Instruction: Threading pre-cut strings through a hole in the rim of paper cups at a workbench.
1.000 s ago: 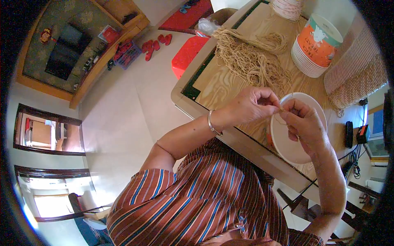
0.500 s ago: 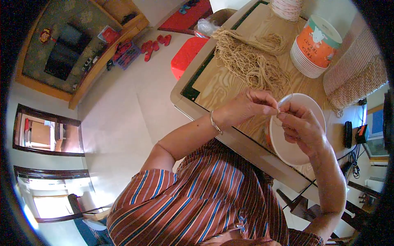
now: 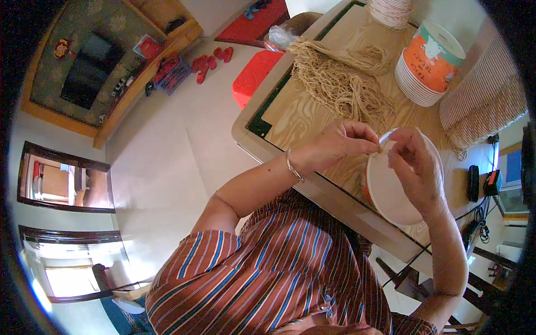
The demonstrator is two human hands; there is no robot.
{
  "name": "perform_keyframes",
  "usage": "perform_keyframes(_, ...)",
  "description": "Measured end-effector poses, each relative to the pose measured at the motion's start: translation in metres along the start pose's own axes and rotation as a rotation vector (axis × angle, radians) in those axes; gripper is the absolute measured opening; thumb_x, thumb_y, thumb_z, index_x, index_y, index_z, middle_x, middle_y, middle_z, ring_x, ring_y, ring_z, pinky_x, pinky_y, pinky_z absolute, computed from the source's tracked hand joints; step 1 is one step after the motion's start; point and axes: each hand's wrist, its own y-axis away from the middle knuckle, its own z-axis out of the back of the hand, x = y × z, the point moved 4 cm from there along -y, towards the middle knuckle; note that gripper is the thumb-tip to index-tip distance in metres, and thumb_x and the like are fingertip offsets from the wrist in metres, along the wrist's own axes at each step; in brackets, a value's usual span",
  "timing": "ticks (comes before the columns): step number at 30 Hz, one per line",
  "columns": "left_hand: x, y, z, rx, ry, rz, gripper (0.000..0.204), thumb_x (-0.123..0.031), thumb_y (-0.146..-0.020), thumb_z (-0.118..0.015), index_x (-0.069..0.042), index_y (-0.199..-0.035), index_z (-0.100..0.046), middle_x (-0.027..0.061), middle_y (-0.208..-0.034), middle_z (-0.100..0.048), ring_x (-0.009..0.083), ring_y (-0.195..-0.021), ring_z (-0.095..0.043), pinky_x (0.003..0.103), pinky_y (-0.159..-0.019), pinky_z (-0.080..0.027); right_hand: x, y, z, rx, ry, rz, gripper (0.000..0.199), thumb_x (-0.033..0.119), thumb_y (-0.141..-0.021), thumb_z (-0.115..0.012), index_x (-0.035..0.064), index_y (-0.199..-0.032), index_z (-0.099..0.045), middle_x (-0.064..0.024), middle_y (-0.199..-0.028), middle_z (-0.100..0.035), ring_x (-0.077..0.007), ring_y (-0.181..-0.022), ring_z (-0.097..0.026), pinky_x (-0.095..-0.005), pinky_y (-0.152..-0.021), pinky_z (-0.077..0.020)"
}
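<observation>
A white-lined paper bucket (image 3: pixel 385 195) stands at the table's near edge, its opening facing me. My left hand (image 3: pixel 341 146), with a bangle on the wrist, reaches to the bucket's left rim. Its thumb and forefinger are pinched there on a short end of twine, mostly hidden by the fingertips. My right hand (image 3: pixel 417 173) is over the bucket's mouth. Its thumb and forefinger are bent but apart, close to the left fingertips. Beyond both hands lies a loose heap of tan twine lengths (image 3: pixel 349 84).
A stack of orange, white and green paper buckets (image 3: pixel 427 64) stands at the far right. Beside it lean long nested stacks of striped buckets (image 3: pixel 483 97), with more at the back (image 3: pixel 391 12). Black cables (image 3: pixel 481 220) hang at right. A red stool (image 3: pixel 254 78) stands left of the table.
My right thumb and forefinger have parted from their pinch beside the left fingertips, and the hand has turned more upright. My left hand has stayed nearly still at the rim.
</observation>
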Motion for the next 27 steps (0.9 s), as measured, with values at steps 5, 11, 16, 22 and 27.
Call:
perform_keyframes(5, 0.000, 0.000, 0.003, 0.016, -0.014, -0.034, 0.013, -0.013, -0.086, -0.069, -0.005, -0.095, -0.067, 0.0017, -0.093, -0.066, 0.0109, -0.090, -0.061, 0.026, -0.084, -0.048, 0.017, 0.002, -0.008, -0.014, 0.355, 0.138, 0.013, 0.003, -0.085, -0.063, 0.0031, -0.098, -0.060, -0.0112, -0.085, -0.063, -0.0227, -0.076, -0.064, -0.0342, -0.070, -0.0511)
perform_keyframes(11, -0.006, -0.002, 0.001, 0.059, -0.091, -0.041, 0.013, -0.013, -0.087, -0.068, -0.004, -0.096, -0.067, 0.0023, -0.093, -0.067, 0.0109, -0.090, -0.062, 0.026, -0.085, -0.048, 0.019, 0.006, -0.009, -0.027, 0.491, 0.302, 0.011, 0.004, -0.084, -0.063, 0.0021, -0.095, -0.059, -0.0152, -0.088, -0.062, -0.0352, -0.080, -0.063, -0.0401, -0.069, -0.0511)
perform_keyframes(16, -0.012, -0.002, 0.000, 0.088, -0.146, -0.059, 0.014, -0.008, -0.086, -0.068, -0.001, -0.098, -0.067, 0.0026, -0.094, -0.067, 0.0079, -0.088, -0.061, 0.023, -0.081, -0.049, 0.022, 0.006, -0.012, -0.027, 0.588, 0.350, 0.012, -0.001, -0.083, -0.061, 0.0012, -0.094, -0.060, -0.0149, -0.086, -0.061, -0.0329, -0.077, -0.062, -0.0375, -0.068, -0.0500)
perform_keyframes(22, -0.016, -0.002, 0.000, 0.108, -0.249, -0.083, 0.015, -0.010, -0.086, -0.068, -0.002, -0.099, -0.067, 0.0012, -0.092, -0.067, 0.0069, -0.086, -0.059, 0.023, -0.078, -0.048, 0.009, -0.003, -0.008, 0.004, 0.453, 0.158, 0.008, 0.002, -0.082, -0.063, 0.0019, -0.089, -0.060, -0.0137, -0.080, -0.063, -0.0281, -0.069, -0.063, -0.0361, -0.063, -0.0509)
perform_keyframes(27, -0.022, 0.000, -0.006, 0.102, -0.431, -0.135, 0.013, -0.012, -0.086, -0.070, -0.004, -0.095, -0.066, -0.0027, -0.084, -0.062, 0.0050, -0.077, -0.055, 0.022, -0.070, -0.046, 0.004, -0.008, -0.004, 0.031, 0.342, -0.005, 0.008, 0.008, -0.083, -0.064, 0.0011, -0.086, -0.063, -0.0130, -0.074, -0.066, -0.0211, -0.062, -0.064, -0.0338, -0.060, -0.0508)
